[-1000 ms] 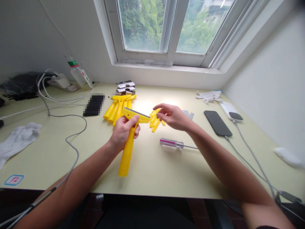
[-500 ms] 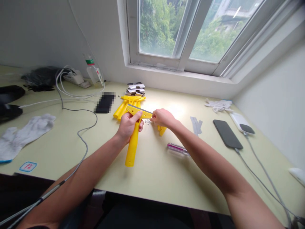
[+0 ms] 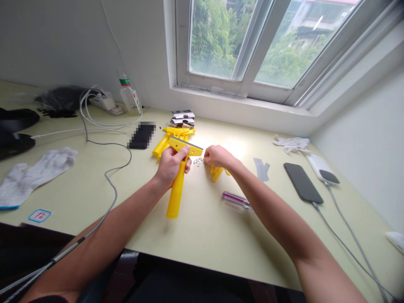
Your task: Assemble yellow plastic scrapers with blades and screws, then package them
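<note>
My left hand (image 3: 169, 167) is wrapped round a yellow scraper (image 3: 176, 193), its thumb pressed on the wide head and the handle pointing towards me. A grey strip runs along the head's far edge. My right hand (image 3: 218, 155) is just right of the head, fingers bent and pinched together close to the table. What they hold, if anything, is hidden. Beside those fingertips lies a small pile of nuts (image 3: 198, 162). Under the right hand sits another yellow scraper part (image 3: 216, 173), partly covered. Several more yellow scrapers (image 3: 161, 145) lie behind my left hand.
A clear-handled screwdriver (image 3: 235, 199) lies by my right forearm, with flat grey blades (image 3: 261, 169) beyond. Small boxes (image 3: 182, 118) are stacked at the back. Phones (image 3: 303, 183), white gloves (image 3: 38, 176), a bottle (image 3: 128, 97) and a cable (image 3: 116, 185) surround the work area.
My right hand has drawn slightly right, leaving a gap between its fingers and the scraper head. More nuts show now. My left hand keeps its grip; the view has shifted a little.
</note>
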`<state>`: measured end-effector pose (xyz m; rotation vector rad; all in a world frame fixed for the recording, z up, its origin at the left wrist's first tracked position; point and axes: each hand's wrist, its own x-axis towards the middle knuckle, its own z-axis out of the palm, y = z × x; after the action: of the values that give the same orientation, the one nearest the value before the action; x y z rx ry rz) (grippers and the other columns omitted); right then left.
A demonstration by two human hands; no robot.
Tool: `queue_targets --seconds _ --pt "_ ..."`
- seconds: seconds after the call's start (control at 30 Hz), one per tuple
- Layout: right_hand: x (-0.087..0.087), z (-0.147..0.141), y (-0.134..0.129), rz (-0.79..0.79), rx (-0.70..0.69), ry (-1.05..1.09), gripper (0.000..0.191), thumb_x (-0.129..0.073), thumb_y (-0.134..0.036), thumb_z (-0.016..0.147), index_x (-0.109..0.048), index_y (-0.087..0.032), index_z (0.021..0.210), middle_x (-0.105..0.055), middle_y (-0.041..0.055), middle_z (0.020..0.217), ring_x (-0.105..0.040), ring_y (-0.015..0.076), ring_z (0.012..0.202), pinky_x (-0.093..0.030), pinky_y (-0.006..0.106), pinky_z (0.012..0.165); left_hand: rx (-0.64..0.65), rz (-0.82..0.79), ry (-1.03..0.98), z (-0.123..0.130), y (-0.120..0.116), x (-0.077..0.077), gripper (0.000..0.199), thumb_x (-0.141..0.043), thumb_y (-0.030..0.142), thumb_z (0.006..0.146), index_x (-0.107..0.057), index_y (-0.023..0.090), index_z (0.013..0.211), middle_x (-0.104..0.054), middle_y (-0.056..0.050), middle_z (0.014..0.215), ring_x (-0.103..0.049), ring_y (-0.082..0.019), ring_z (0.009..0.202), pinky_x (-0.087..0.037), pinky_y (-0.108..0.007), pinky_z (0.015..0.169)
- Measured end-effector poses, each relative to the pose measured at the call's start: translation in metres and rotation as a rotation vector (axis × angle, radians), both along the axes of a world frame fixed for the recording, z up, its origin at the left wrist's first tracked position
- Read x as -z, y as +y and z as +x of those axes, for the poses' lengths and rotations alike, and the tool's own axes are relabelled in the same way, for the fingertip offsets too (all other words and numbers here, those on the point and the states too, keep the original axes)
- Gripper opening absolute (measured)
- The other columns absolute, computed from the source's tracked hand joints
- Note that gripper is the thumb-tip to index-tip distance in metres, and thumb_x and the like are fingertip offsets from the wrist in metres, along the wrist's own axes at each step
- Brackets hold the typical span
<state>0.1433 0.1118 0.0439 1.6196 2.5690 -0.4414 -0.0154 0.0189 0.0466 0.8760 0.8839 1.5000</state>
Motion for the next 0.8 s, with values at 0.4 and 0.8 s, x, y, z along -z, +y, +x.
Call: queue_targets --seconds 0.4,0.8 --pt "-0.002 -0.009 -0.001 -0.01 0.022 0.062 0.013 -0.062 -0.02 0.076 -0.072 -0.014 0.08 -0.073 0.0152 0.088 -0.065 0.0216 0.073 -0.042 0.027 0.058 0.017 -0.009 0.02 0.001 0.001 0.007 0.032 -0.077 0.033 0.072 -0.052 0.016 0.079 -0.052 0.003 0.062 -0.047 -0.006 0.042 -0.036 -0.018 0.035" --pt "-0.059 0.04 -0.071 -0.022 -0.11 0.573 0.016 -0.059 -0.034 0.083 -0.065 -0.019 0.081 -0.061 -0.0002 0.07 -0.051 0.0112 0.061 -0.037 0.024 0.055 0.345 -0.041 0.235 0.03 -0.019 0.019 0.034 -0.074 0.041 0.078 -0.05 0.016 0.083 -0.052 0.004 0.06 -0.048 -0.007 0.038 -0.034 -0.019 0.033"
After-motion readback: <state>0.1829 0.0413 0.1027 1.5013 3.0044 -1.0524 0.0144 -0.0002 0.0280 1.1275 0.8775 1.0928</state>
